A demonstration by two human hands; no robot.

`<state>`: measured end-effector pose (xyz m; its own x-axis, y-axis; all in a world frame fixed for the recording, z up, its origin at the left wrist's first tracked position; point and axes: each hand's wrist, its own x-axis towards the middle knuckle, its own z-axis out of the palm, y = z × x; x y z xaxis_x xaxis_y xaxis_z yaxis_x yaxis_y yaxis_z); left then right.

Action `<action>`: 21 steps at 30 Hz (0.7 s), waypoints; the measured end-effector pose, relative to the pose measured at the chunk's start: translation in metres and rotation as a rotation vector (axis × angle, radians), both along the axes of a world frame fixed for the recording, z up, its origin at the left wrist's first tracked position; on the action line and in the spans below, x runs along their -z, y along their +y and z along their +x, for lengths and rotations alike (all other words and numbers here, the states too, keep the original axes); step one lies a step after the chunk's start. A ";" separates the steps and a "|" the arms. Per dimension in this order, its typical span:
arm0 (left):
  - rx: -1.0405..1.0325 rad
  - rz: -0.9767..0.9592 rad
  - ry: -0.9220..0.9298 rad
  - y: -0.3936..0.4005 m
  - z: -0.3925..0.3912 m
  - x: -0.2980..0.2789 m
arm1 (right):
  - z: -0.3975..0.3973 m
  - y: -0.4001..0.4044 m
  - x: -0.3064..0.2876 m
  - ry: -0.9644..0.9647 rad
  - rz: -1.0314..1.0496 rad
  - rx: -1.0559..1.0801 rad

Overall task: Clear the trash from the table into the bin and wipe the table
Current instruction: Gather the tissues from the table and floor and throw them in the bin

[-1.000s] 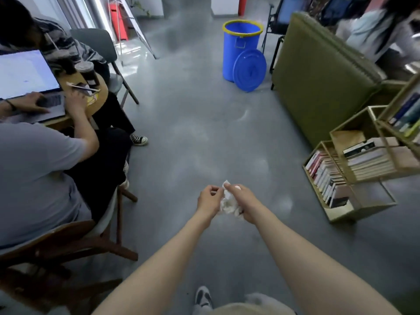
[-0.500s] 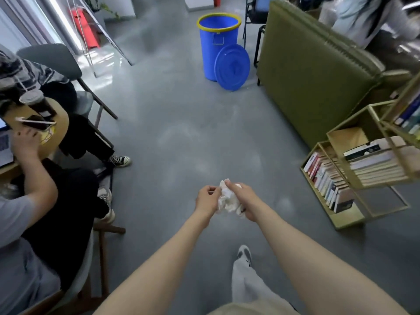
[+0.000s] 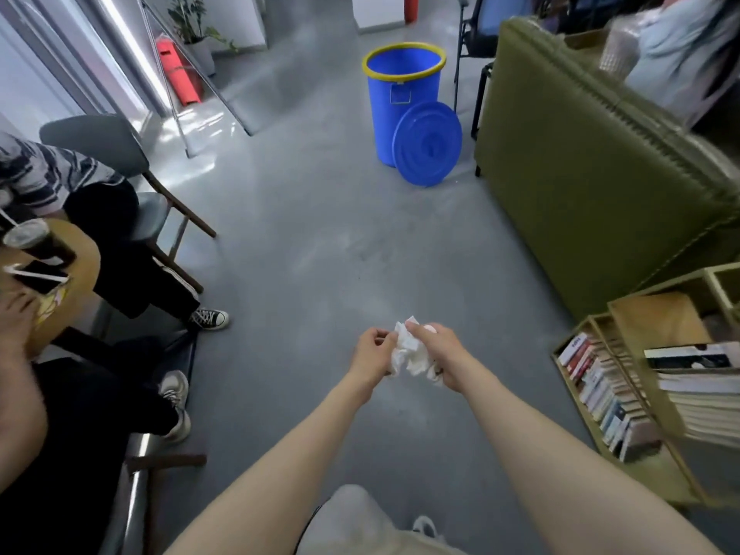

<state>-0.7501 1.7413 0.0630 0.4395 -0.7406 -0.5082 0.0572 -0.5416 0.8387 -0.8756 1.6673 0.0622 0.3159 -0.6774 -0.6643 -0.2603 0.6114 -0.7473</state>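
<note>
My biggest worry is the distance: the open blue bin point(image 3: 403, 106), its lid point(image 3: 427, 144) leaning against it, stands well ahead across bare grey floor point(image 3: 304, 250), so a loose scrap could drop on the way. I walk between seated people at a round table point(image 3: 82, 260) and a green sofa point(image 3: 592, 162). My left hand point(image 3: 374, 351) and right hand point(image 3: 436, 356), held together, both clutch the crumpled white tissue point(image 3: 409, 348).

Blue bin point(image 3: 402, 102) rimmed yellow, blue lid point(image 3: 427, 144), white tissue point(image 3: 410, 352), olive sofa point(image 3: 592, 170).
</note>
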 end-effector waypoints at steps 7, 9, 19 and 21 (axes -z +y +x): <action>0.051 -0.023 0.111 -0.088 0.016 0.010 | 0.027 -0.083 0.015 0.000 0.037 0.030; 0.055 -0.033 0.132 -0.123 0.029 0.016 | 0.037 -0.115 0.018 0.009 0.013 0.054; 0.064 -0.041 0.214 -0.313 0.120 0.004 | 0.118 -0.295 -0.012 0.093 0.018 0.103; 0.064 -0.059 0.197 -0.350 0.141 -0.002 | 0.137 -0.328 -0.019 0.076 -0.002 0.107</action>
